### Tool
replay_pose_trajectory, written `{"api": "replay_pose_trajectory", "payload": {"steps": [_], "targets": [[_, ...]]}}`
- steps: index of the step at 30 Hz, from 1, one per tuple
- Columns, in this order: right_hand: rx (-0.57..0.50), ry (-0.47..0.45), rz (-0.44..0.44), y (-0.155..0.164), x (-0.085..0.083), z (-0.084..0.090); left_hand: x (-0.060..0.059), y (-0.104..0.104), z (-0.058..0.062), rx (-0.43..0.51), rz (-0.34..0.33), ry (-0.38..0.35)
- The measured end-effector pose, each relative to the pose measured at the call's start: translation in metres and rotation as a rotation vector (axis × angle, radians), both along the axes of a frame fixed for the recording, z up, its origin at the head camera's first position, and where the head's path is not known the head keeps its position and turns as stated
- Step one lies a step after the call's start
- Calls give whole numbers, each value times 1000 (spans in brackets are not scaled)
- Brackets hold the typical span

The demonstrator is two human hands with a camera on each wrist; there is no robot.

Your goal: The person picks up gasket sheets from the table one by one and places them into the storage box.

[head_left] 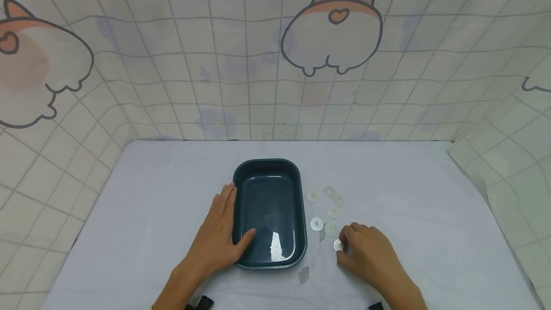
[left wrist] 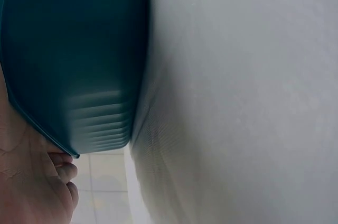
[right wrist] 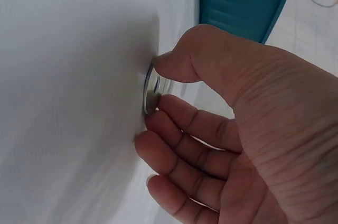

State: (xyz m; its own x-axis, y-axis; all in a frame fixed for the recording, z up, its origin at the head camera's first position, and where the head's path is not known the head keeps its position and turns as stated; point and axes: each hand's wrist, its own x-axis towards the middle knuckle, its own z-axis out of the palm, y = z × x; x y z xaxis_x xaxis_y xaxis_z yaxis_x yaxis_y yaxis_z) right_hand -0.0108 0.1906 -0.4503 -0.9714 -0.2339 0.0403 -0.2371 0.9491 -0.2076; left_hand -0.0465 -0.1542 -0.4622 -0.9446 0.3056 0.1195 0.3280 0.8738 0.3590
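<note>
Pinching one flat ring (head_left: 336,245), the thumb and fingertips of the right hand (head_left: 372,255) hold it by its edge, tipped up, perhaps because something so thin is hard to grab flat. It is right of the blue tray (head_left: 269,209), well apart from the tabletop's (head_left: 413,181) far edge. The left hand (head_left: 217,238) rests along the tray's left side, fingers straight, thumb over the rim, likely to stop sliding. The tray sits roughly midway between the tabletop's left and right edges. Six more rings (head_left: 313,224) lie just beside it, maybe for easy reach.
</note>
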Motion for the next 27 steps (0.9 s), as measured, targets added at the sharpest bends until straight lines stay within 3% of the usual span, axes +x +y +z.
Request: {"api": "replay_pose_trajectory", "payload": {"steps": [4, 16, 27], "targets": [[-2, 60, 18, -2, 2, -3, 0, 0, 1, 2, -3, -6], [143, 165, 134, -5, 2, -6, 1, -1, 0, 7, 4, -9], [20, 206, 93, -5, 2, -12, 0, 1, 2, 10, 3, -6]]}}
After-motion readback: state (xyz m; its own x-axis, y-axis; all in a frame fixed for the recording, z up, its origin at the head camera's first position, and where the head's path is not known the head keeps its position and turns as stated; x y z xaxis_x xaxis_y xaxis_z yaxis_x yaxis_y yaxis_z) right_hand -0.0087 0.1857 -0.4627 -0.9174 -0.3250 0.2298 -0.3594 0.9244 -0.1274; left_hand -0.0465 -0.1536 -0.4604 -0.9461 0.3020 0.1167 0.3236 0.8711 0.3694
